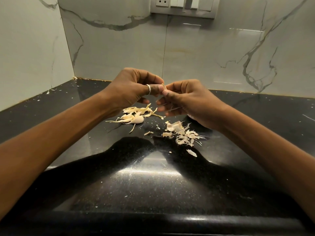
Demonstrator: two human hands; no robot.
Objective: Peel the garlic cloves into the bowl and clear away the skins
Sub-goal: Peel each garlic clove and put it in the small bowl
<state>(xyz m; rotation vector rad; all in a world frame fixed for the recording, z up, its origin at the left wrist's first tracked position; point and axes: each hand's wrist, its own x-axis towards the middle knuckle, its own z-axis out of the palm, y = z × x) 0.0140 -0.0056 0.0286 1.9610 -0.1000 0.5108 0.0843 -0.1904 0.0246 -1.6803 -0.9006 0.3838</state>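
Just above the black speckled counter (136, 184), the left hand (131, 87) and the right hand (189, 99) meet fingertip to fingertip near the middle of the scene. Both have their fingers curled. Thumb and forefinger of each pinch the same small piece (163, 86) between them, and so little of it shows past the fingertips that I cannot tell whether it is clove or skin. A silver ring (148, 89) sits on the left thumb.

On the counter below the left hand lies a loose heap of pale skins (134, 112). One garlic clove (138, 119) rests at its near edge, touching the skins. A second heap of skins (181, 133) lies to the right, nearer than the right wrist and apart from the first. A single flake (191, 152) lies just nearer than that heap, and small crumbs dot the surface between the two heaps. A sliver of something white (190, 116) peeks out under the right hand, too hidden to name. In the far left corner a few scraps (51, 90) lie close to the marble-veined wall (119, 48), and a switch plate (184, 5) sits high on the far wall
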